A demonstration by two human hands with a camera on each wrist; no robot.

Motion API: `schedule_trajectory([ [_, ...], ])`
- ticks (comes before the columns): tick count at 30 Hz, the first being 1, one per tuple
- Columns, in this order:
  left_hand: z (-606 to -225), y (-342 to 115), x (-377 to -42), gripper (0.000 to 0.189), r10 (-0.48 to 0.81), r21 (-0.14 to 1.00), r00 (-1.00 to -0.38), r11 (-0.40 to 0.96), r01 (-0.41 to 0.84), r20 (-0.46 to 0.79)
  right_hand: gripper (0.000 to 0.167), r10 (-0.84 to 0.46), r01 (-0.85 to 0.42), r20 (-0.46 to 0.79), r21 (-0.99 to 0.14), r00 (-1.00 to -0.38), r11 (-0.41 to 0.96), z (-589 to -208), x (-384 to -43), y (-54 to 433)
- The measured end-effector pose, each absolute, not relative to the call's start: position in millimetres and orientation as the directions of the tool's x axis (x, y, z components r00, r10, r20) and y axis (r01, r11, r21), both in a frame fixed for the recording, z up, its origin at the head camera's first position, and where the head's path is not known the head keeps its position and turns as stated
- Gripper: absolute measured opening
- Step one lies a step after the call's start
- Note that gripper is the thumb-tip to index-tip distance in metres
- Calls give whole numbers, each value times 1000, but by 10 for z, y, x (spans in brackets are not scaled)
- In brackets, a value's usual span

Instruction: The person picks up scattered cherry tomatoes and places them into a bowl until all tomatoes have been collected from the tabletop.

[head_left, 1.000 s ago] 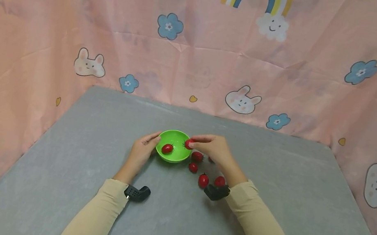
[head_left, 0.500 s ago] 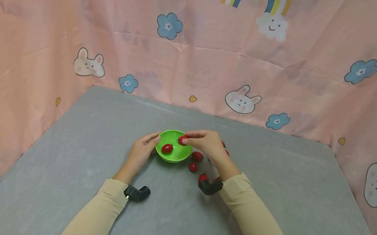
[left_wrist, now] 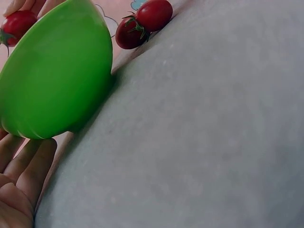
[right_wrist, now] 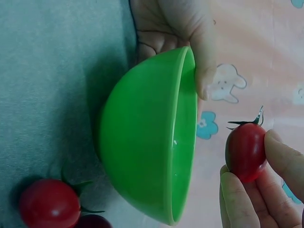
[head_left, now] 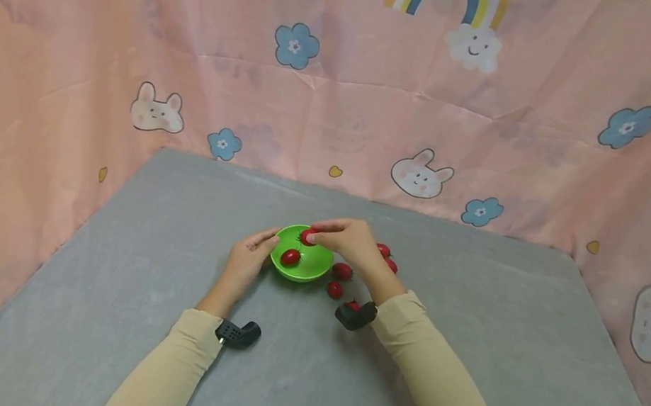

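Observation:
A green bowl (head_left: 315, 266) stands on the grey table, with one red cherry tomato (head_left: 290, 257) inside it. My left hand (head_left: 243, 262) holds the bowl's left side, thumb at the rim and fingers against the outer wall, as the right wrist view shows. Above the bowl's far right part, my right hand (head_left: 353, 245) pinches another cherry tomato (right_wrist: 245, 152) between thumb and fingers. That tomato has a green stem and is apart from the bowl wall in the right wrist view.
Several loose cherry tomatoes (head_left: 342, 272) lie right of the bowl, some partly hidden by the right wrist and its black wrist camera (head_left: 355, 316). A similar black camera (head_left: 238, 334) sits on the left wrist. A pink printed cloth (head_left: 342, 105) hangs behind the table.
My right hand has moved left and slightly away from me, carrying the pinched cherry tomato from the bowl's right rim to over its inside. The left hand and bowl stay in place.

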State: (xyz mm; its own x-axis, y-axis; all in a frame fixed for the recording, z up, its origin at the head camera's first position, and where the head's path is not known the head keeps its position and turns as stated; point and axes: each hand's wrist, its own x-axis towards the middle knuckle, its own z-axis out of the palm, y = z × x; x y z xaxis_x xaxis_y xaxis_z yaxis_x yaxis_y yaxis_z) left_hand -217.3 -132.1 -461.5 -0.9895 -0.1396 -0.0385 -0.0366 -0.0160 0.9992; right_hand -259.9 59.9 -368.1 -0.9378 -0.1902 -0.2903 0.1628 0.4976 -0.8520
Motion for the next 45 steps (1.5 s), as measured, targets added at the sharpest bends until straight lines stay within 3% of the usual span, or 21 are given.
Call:
schedule_trajectory([
  [17, -4655, -1312, -2202, 39, -140, 997, -988, -44, -56, -61, 31, -208, 121, -271, -833, -940, 541, -3732, -2691, 503],
  [45, -4674, -1322, -2202, 39, -121, 998, -992, -56, -23, -30, 31, -294, -93, -132, -762, -947, 641, -3870, -2696, 329],
])
